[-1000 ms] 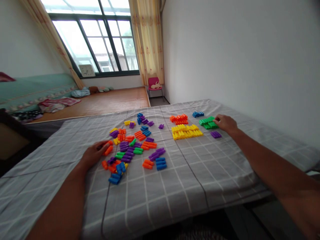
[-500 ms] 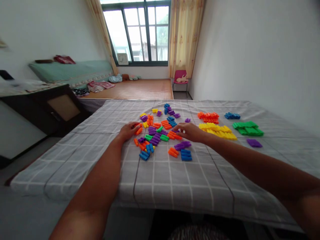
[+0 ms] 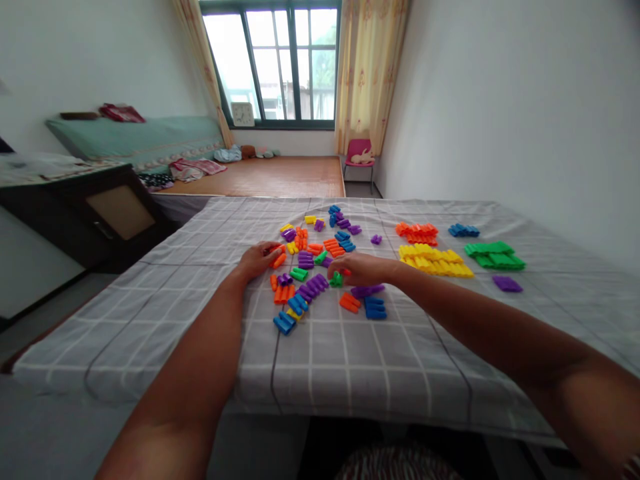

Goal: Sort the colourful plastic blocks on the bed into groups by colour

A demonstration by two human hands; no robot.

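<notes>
Orange block point(image 3: 279, 261) aslant, far end rightward

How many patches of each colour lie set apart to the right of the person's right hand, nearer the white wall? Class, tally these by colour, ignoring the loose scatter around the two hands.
Orange patch: 1
Yellow patch: 1
Blue patch: 1
Green patch: 1
Purple patch: 1
Total: 5

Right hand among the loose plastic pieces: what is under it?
Under the right hand, part of a green piece shows, with a sliver of orange beside it. The rest of that orange, and anything else beneath the palm, is covered and cannot be seen.
</notes>
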